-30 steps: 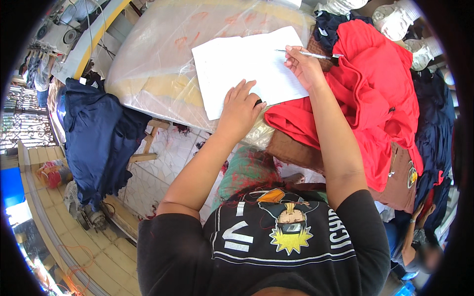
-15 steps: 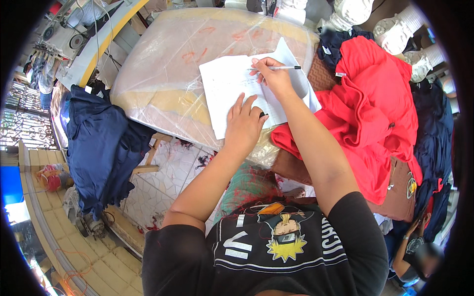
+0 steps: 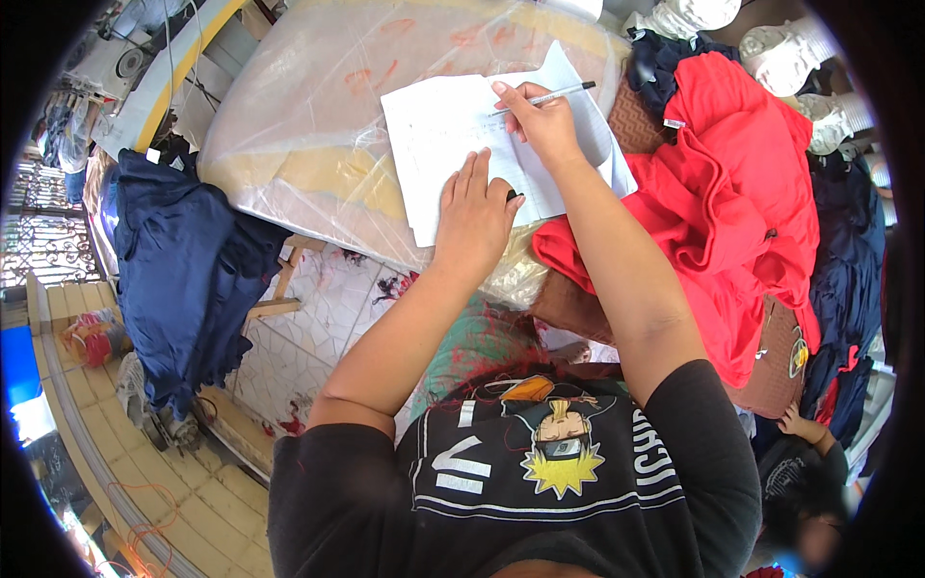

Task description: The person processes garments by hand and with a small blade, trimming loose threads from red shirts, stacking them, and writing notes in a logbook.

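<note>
White paper sheets (image 3: 424,120) with faint handwriting lie on a plastic-wrapped padded board (image 3: 299,106). Between the fingers of my right hand (image 3: 544,125) is a slim pen (image 3: 564,93) with a black end, its tip at the upper part of the page. My left hand (image 3: 474,212) rests on the lower part of the page, some fingers stretched flat. A small black object (image 3: 515,195) sticks out between its thumb and bent index finger; its kind cannot be made out. One sheet's far right corner curls upward.
Red fabric (image 3: 723,183) is heaped right of the paper, over a brown padded surface (image 3: 771,376). Dark blue garments (image 3: 188,270) hang at the left. White thread cones (image 3: 776,58) stand far right, a sewing machine (image 3: 116,63) far left. Another person (image 3: 805,472) is at lower right.
The pen's tip sits slightly lower and its shaft is more tilted. My left hand stays on the page. The person at lower right has shifted, one hand now raised at the brown surface.
</note>
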`<state>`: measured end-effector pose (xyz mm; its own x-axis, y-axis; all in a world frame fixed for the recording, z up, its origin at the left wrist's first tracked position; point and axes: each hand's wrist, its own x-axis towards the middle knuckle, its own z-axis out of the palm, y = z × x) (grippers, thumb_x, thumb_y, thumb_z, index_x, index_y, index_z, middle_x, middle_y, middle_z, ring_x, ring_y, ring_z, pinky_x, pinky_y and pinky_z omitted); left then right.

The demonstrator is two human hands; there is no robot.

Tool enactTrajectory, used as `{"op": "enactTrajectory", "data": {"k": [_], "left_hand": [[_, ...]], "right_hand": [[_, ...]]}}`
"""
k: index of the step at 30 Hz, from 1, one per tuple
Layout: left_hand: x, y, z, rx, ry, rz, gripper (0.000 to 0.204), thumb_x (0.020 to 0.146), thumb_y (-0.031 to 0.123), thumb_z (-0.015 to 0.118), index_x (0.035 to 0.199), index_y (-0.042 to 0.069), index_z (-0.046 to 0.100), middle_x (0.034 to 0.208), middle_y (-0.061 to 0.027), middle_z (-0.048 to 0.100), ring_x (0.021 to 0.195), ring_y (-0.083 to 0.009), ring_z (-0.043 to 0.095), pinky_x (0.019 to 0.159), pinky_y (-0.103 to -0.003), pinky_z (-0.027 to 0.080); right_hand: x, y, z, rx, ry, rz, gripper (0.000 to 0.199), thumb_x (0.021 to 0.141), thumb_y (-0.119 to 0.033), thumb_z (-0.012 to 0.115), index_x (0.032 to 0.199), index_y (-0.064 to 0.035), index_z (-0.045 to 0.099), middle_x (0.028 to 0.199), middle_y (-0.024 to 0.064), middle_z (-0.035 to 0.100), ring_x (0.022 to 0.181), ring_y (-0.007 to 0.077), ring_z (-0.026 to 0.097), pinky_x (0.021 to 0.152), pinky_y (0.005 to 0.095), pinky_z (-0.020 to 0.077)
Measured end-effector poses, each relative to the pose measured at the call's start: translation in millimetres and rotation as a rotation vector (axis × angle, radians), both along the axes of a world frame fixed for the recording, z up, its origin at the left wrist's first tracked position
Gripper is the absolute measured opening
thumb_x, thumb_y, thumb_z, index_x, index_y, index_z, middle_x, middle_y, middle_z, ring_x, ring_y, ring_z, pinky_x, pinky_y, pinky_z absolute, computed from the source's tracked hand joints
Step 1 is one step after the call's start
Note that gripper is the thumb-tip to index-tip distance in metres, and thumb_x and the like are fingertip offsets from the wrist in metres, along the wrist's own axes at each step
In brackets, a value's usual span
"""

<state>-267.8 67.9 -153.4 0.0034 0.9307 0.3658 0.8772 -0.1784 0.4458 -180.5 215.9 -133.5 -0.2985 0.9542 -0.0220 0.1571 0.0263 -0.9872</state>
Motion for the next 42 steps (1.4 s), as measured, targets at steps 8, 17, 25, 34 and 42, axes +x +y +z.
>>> {"op": "enactTrajectory", "data": {"k": [8,17,25,34,42], "left_hand": [[-1.0,-0.5,1.0,-0.005,-0.009,-0.006,0.023,0.09,0.026,0.056,0.094,0.003,0.055,0.135,-0.0215,0.042,0.129,-0.0377,0.036,0.103,-0.05,0.03],[-1.0,-0.7,0.6,-0.029,-0.021,0.001,0.022,0.09,0.026,0.056,0.094,0.004,0.057,0.137,-0.0191,0.042,0.13,-0.0366,0.035,0.104,-0.05,0.03],[-3.4,-6.8,2.1,-0.07,-0.022,0.034,0.023,0.09,0.027,0.057,0.094,0.004,0.058,0.139,-0.0182,0.04,0.133,-0.039,0.03,0.106,-0.05,0.026],[-7.5,-18.1,1.3,-0.124,0.031,0.105,0.023,0.09,0.028,0.056,0.096,0.006,0.059,0.141,-0.0188,0.038,0.135,-0.0413,0.025,0.106,-0.053,0.021],[-16.1,-19.9,5.2,-0.093,0.001,0.136,0.024,0.089,0.028,0.057,0.097,0.005,0.06,0.138,-0.0207,0.042,0.133,-0.0403,0.03,0.103,-0.052,0.025]], "right_hand": [[2.6,1.3,0.6,-0.056,0.178,-0.043,0.036,0.087,-0.04,0.063,0.074,-0.0058,0.064,0.057,0.0036,0.057,0.042,0.0066,0.043,0.041,0.021,0.0318],[7.3,8.9,1.4,-0.115,0.318,-0.124,0.034,0.088,-0.037,0.063,0.08,-0.0044,0.062,0.059,0.0052,0.058,0.042,0.009,0.045,0.041,0.0216,0.0322],[8.7,12.0,-2.0,-0.118,0.367,-0.119,0.034,0.086,-0.036,0.065,0.077,-0.0031,0.061,0.057,0.0062,0.058,0.04,0.0091,0.044,0.04,0.0233,0.0326],[-21.2,-5.1,20.3,-0.055,0.125,0.073,0.032,0.087,-0.036,0.065,0.08,-0.0047,0.063,0.062,0.0046,0.06,0.045,0.0082,0.046,0.045,0.0214,0.0338],[-57.4,-15.3,1.2,-0.119,0.086,0.206,0.03,0.08,-0.031,0.074,0.07,-0.0067,0.06,0.059,0.0035,0.059,0.046,0.007,0.047,0.044,0.0212,0.0369]]}}
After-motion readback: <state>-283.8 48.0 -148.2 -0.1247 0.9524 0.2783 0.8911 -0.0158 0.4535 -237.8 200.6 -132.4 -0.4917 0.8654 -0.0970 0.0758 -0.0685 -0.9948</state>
